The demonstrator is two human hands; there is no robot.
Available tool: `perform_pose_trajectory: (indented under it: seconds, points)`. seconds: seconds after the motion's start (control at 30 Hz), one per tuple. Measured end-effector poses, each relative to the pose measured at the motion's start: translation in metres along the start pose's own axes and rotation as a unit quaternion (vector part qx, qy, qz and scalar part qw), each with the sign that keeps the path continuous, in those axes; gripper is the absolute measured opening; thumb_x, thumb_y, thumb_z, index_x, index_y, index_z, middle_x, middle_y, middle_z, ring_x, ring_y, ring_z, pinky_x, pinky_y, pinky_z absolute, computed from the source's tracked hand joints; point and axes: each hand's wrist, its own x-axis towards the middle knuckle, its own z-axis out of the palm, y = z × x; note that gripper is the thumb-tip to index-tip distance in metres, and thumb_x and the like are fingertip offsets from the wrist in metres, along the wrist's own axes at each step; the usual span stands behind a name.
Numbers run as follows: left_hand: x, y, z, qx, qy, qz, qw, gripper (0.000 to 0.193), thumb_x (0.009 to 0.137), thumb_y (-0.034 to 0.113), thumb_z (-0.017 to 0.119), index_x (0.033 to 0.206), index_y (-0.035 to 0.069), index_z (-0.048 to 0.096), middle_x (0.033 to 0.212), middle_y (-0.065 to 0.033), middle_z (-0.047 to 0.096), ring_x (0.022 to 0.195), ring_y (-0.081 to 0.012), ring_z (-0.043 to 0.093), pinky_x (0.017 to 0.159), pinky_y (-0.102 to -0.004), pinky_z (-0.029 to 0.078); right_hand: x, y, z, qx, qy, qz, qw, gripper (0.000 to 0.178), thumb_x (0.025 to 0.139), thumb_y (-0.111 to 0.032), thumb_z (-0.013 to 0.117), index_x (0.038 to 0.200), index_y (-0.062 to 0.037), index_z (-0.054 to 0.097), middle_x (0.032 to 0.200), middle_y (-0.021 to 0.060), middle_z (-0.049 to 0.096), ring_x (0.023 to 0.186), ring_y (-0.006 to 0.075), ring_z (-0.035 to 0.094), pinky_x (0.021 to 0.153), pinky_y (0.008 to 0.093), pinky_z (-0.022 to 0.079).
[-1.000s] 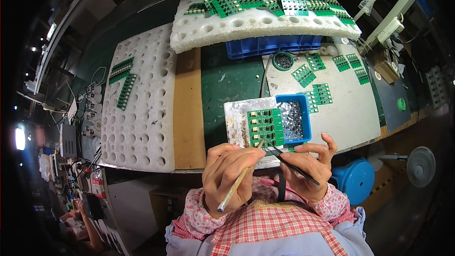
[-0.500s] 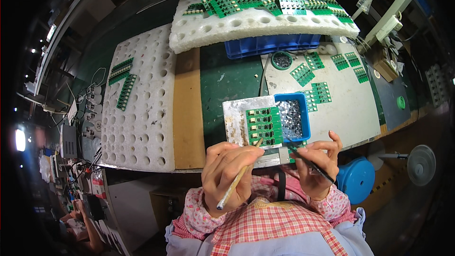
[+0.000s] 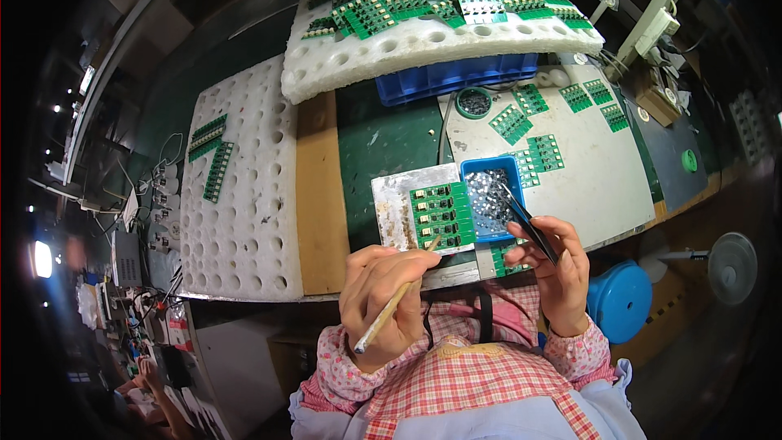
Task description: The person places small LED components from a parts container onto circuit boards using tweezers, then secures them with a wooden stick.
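Observation:
My left hand (image 3: 381, 297) is closed around a thin wooden stick (image 3: 383, 318); its tip meets the lower part of a green circuit board (image 3: 444, 213). That board lies on a pale, stained plate (image 3: 391, 208) and carries rows of black and cream components. Between the fingers of my right hand (image 3: 560, 269) are black tweezers (image 3: 533, 232), their tips reaching into a blue tray (image 3: 489, 164). Small shiny pieces (image 3: 489, 195) fill the tray, and whether the tweezers hold one is too small to tell. Just below the tray, another green board (image 3: 507, 259) is partly hidden by my right hand.
A white foam slab (image 3: 440, 45) heaped with green boards rests over a blue crate (image 3: 456, 77). Two board strips lie on the perforated foam sheet (image 3: 244, 220) at left. Loose boards (image 3: 546, 153) and a round green dish (image 3: 474, 103) are on the right-hand surface. A blue stool (image 3: 621, 301) stands at lower right.
My right hand has turned and moved the tweezers up into the blue tray, away from the board's lower edge. The left hand stays by the board with its stick. The view has shifted slightly.

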Motion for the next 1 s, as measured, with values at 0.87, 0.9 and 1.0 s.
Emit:
perform_pose_trajectory:
  seconds: [0.87, 0.9, 1.0]
  points:
    - [-0.006, 0.021, -0.026, 0.049, 0.067, 0.043, 0.996, 0.013, 0.100, 0.009, 0.049, 0.112, 0.006, 0.047, 0.087, -0.0084, 0.073, 0.071, -0.0186, 0.069, 0.078, -0.0362, 0.050, 0.008, 0.001, -0.019, -0.085, 0.030, 0.139, 0.986, 0.028, 0.099, -0.008, 0.056, 0.125, 0.0029, 0.053, 0.105, 0.0133, 0.066, 0.087, 0.0132, 0.063, 0.083, 0.0276, 0.052]
    - [-0.007, 0.021, -0.028, 0.050, 0.078, 0.045, 0.995, 0.013, 0.100, 0.009, 0.049, 0.112, 0.006, 0.047, 0.086, -0.0083, 0.073, 0.070, -0.0185, 0.068, 0.078, -0.0360, 0.049, 0.011, 0.002, -0.020, -0.087, 0.030, 0.139, 0.986, 0.028, 0.099, -0.008, 0.056, 0.125, 0.0029, 0.053, 0.105, 0.0133, 0.066, 0.087, 0.0132, 0.063, 0.083, 0.0276, 0.052]
    - [-0.014, 0.020, -0.032, 0.059, 0.076, 0.035, 0.995, 0.010, 0.101, 0.010, 0.042, 0.111, 0.006, 0.044, 0.083, -0.0099, 0.070, 0.068, -0.0188, 0.065, 0.079, -0.0397, 0.046, 0.022, 0.002, -0.021, -0.078, 0.001, 0.159, 0.984, 0.026, 0.099, -0.008, 0.056, 0.123, 0.0036, 0.055, 0.106, 0.0140, 0.067, 0.089, 0.0145, 0.065, 0.080, 0.0279, 0.054]
